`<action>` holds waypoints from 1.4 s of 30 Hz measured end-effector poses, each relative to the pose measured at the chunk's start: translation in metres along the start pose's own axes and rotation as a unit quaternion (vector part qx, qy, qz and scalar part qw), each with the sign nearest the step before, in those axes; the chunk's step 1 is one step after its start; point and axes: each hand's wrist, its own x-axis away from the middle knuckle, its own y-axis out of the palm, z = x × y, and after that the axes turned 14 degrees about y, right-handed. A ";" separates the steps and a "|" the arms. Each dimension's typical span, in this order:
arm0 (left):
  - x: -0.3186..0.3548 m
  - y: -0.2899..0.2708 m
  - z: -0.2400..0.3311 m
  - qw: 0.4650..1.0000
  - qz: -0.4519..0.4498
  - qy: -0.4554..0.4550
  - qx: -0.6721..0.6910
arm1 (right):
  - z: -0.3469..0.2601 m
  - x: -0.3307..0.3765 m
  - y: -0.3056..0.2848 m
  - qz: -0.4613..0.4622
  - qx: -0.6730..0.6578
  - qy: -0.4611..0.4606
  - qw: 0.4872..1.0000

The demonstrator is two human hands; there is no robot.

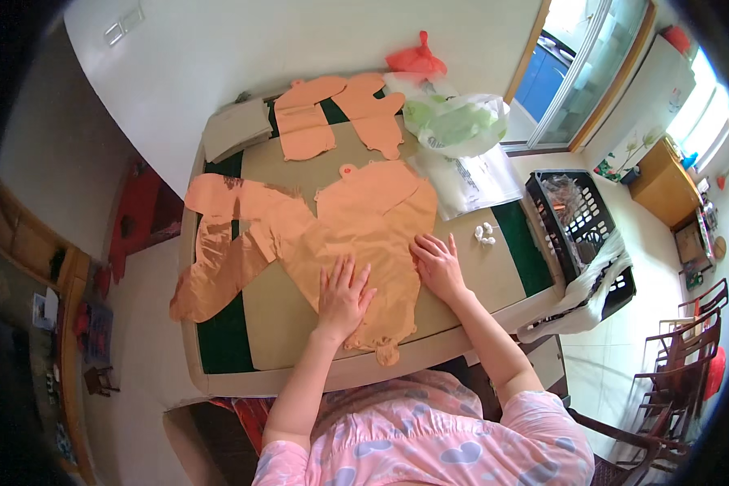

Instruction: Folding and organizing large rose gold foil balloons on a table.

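Note:
A flat, uninflated foil balloon (pixel 368 219) in rose-gold orange lies across the middle of the table, with a small tab at its near end. My left hand (pixel 344 296) rests palm down on its lower part, fingers spread. At the balloon's right edge, my right hand (pixel 439 263) lies with its fingers stretched out and touching the foil. Another shiny foil balloon (pixel 219 271), creased and curved, is beside it on the left, partly overlapping. More flat foil balloons (pixel 304 130) lie at the far side of the table.
Cardboard (pixel 478 279) covers the green-topped table. Grey-brown sheets (pixel 236 131) are stacked far left. Clear plastic bags (pixel 482 182), a green-white bag (pixel 454 121) and a red bag (pixel 417 61) sit far right. Small white bits (pixel 484 234) lie near my right hand. A black crate (pixel 555 182) holds plastic packets.

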 end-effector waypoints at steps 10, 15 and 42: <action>0.010 0.008 0.002 1.000 -0.021 0.012 0.011 | -0.005 -0.026 -0.002 0.079 -0.020 0.107 0.991; 0.010 0.015 0.002 0.999 -0.039 0.004 0.018 | 0.010 -0.046 0.011 -0.016 0.005 0.176 0.984; -0.074 -0.003 -0.025 0.992 0.115 -0.008 0.053 | -0.041 0.000 0.000 -0.107 -0.048 -0.073 0.990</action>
